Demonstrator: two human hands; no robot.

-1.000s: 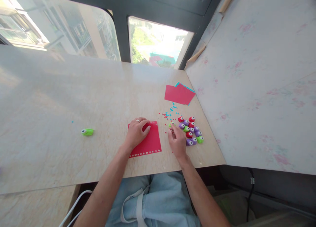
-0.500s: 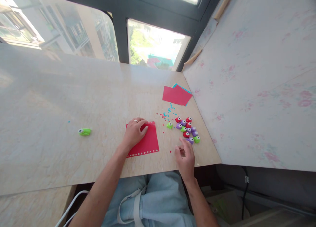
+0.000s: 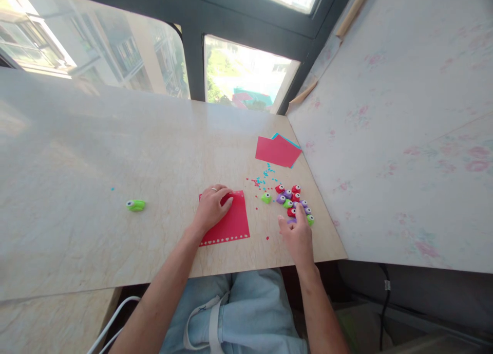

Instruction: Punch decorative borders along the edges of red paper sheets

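My left hand [image 3: 211,210] rests on a red sheet of paper [image 3: 236,223], thumb apart from the fingers, pressing it to the table. Small white-looking shapes, stars and hearts among them, run along the paper's near edge and partly along its far edge. Over the near side of a cluster of small craft punches [image 3: 291,212] in red, purple and green is my right hand [image 3: 298,238], thumb and fingers apart. A purple punch [image 3: 291,222] lies between them, partly hidden; no grip on it shows. One green punch [image 3: 266,198] sits just left of the cluster.
Blue and red paper bits [image 3: 264,178] are scattered beyond the punches. Red and blue sheets [image 3: 277,151] lie near the wall [image 3: 385,138]. Another green punch [image 3: 135,205] lies far left on the table. A window [image 3: 246,71] borders the far edge.
My right hand has moved forward and slightly right over the punches, with its fingers spreading. My left hand stays on the red paper. The view has shifted slightly.
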